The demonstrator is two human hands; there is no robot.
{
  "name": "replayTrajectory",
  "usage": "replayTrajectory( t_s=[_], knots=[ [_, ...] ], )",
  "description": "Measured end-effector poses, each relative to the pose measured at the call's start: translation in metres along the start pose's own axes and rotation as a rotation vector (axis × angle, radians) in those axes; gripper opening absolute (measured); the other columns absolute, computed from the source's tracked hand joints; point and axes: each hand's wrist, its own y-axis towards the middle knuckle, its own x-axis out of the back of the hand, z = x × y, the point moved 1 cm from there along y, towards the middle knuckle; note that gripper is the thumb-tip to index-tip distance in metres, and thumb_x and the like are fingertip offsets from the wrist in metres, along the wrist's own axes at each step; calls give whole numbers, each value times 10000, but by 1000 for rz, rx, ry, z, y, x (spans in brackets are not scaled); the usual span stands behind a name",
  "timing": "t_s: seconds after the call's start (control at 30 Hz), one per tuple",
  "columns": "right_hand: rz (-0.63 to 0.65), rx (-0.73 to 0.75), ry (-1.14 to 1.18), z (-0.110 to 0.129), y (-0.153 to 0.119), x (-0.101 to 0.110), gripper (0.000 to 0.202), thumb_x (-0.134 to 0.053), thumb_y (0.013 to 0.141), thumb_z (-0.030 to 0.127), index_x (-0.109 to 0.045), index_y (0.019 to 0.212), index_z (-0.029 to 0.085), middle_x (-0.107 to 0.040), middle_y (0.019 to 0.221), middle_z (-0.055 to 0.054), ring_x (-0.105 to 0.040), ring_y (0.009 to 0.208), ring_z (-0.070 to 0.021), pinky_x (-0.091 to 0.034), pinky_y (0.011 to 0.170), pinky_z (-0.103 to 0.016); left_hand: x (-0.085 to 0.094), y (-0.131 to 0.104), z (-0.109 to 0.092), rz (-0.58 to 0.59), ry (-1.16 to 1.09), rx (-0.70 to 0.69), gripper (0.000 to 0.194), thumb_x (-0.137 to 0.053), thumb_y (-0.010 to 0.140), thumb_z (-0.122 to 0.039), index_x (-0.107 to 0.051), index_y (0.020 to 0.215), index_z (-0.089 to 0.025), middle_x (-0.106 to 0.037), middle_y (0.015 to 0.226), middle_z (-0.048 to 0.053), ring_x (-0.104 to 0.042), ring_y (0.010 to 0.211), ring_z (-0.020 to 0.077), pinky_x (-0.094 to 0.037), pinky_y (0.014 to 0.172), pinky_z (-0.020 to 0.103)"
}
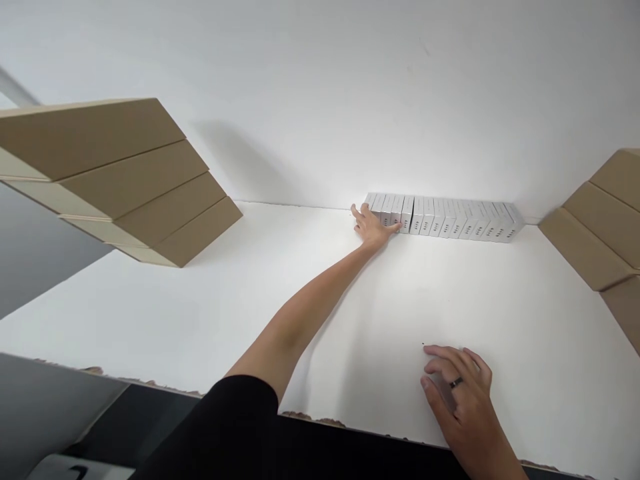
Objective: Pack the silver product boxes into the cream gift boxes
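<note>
A row of several slim white boxes (450, 219) stands upright against the wall at the back of the white table (200, 313). A narrow gap shows between two boxes near the left part of the row. My left hand (373, 227) is stretched out to the row's left end, its fingers spread across the front of the leftmost boxes, thumb to the right, other fingers around the left end. Near the table's front edge, my right hand (463, 393) hovers low with curved, parted fingers and nothing in it; a dark ring is on one finger.
Stacked brown cardboard boxes (125, 180) rise at the left. More brown boxes (600, 233) are piled at the right edge. The white wall (310, 100) closes off the back, and the table's front edge is chipped.
</note>
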Motion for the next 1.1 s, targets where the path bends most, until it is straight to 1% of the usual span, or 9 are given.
replayTrajectory(
  t_s=[0.17,0.3,0.37,0.53,0.7,0.8,0.87,1.0,1.1],
  knots=[
    [-6,24,-10,2,1,2,90,-494,1127,311,-554,1077,265,-718,1268,-46,-670,1188,-217,-260,1172,-449,9,9,9,-24,21,25,1157,-964,714,-433,-172,1539,-257,-33,1781,226,-324,1617,369,-302,1342,520],
    [-21,40,-21,1,0,0,88,-496,1124,317,-555,1084,264,-723,1264,-54,-669,1181,-224,-253,1180,-455,5,15,10,-42,24,77,1217,-971,678,-449,-141,1545,-247,15,1772,258,-227,1654,394,-283,1341,532],
    [-30,45,-25,0,0,-1,91,-495,1127,323,-553,1086,265,-724,1258,-57,-667,1176,-224,-248,1183,-455,1,16,8,-57,21,88,1241,-975,663,-492,-135,1542,-240,-31,1754,269,-199,1661,396,-247,1354,514],
    [-27,49,-29,0,0,-2,105,-478,1141,318,-547,1081,266,-718,1249,-52,-658,1187,-216,-242,1183,-455,-13,8,-6,-98,30,92,1111,-900,731,-490,-183,1530,-205,-255,1628,259,-313,1581,402,-254,1328,497],
    [-27,52,-53,1,0,-2,115,-476,1143,308,-553,1069,263,-719,1244,-45,-649,1199,-216,-239,1184,-457,-11,-5,-20,-42,46,74,1025,-873,739,-443,-237,1508,-211,-327,1549,234,-383,1518,413,-325,1264,507],
    [-17,46,-70,1,0,-2,126,-474,1144,308,-560,1064,262,-715,1259,-48,-645,1204,-219,-235,1191,-467,13,-10,-15,46,69,42,985,-865,750,-450,-248,1487,-231,-346,1533,208,-403,1506,385,-366,1240,487],
    [-7,46,-75,1,1,-2,146,-470,1147,322,-568,1056,261,-715,1264,-48,-646,1202,-221,-240,1192,-473,41,-15,-5,128,101,0,959,-862,749,-466,-260,1465,-252,-362,1526,186,-427,1485,357,-414,1206,466],
    [-20,77,-90,0,0,-1,182,-463,1152,353,-584,1058,256,-722,1252,-60,-654,1176,-230,-271,1177,-477,121,-34,16,309,239,-116,959,-876,679,-458,-318,1430,-247,-409,1487,168,-480,1409,349,-482,1140,469],
    [-22,94,-109,-2,-2,-1,216,-461,1154,393,-599,1064,254,-727,1259,-70,-655,1159,-241,-283,1168,-477,181,-51,20,441,377,-239,964,-902,572,-423,-412,1384,-252,-467,1430,139,-515,1341,374,-484,1132,510]
  ],
)
